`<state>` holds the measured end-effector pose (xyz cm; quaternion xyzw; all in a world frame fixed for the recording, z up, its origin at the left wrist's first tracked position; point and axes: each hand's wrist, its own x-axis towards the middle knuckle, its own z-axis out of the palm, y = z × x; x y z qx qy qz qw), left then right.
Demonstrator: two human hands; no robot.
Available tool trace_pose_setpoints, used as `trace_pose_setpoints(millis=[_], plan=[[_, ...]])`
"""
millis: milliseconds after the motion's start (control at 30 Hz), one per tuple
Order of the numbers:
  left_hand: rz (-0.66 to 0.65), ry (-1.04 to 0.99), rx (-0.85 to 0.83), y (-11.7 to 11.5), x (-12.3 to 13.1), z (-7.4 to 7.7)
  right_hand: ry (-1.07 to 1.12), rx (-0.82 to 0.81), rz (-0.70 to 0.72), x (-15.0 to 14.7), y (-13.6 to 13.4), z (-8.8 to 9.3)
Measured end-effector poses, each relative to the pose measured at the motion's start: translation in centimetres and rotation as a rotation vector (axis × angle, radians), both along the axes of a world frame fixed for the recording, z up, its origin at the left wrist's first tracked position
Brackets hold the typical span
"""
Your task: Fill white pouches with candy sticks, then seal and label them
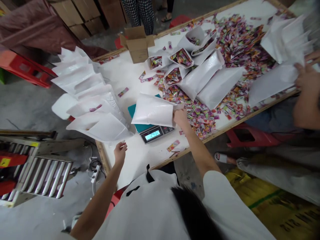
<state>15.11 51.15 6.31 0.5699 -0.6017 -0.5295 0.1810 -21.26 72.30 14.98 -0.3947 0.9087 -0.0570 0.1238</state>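
A filled white bubble mailer (153, 110) lies on the teal platform of a digital scale (154, 134), whose display is lit with digits. My right hand (180, 118) is closed on the mailer's right end, at its opening. My left hand (120, 151) hovers over the table's left side with curled fingers pinched together; what they hold, if anything, is too small to name. Just beyond it stands a row of white mailers (100, 125), one with a small purple sachet (95, 108) on it. Loose colourful sachets (202, 116) spread to the right of the scale.
Several sachet-filled mailers (181, 56) stand behind the scale, near an open cardboard box (137, 46). At the right, a co-worker's hands (308, 71) hold white mailers (285, 40). A wooden rim edges the white table (117, 176). A roller conveyor (47, 176) sits at left.
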Motion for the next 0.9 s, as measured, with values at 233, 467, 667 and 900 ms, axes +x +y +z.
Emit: trace_pose_setpoints(millis=[233, 467, 667, 900], plan=[[-0.132, -0.013, -0.067, 2.7, -1.0, 2.6, -0.16, -0.619, -0.628, 2.3, 9.0, 3.7], [-0.803, 0.211, -0.101, 7.9, -3.8, 8.9, -1.033, -0.768, -0.333, 15.3, 7.0, 1.3], [-0.686, 0.012, 0.335, 8.6, -0.7, 6.6, -0.935, -0.254, -0.219, 22.9, 2.5, -1.2], [0.163, -0.128, 0.379, 1.2, 3.4, 3.1, -0.806, 0.206, 0.018, 22.5, 4.7, -1.6]])
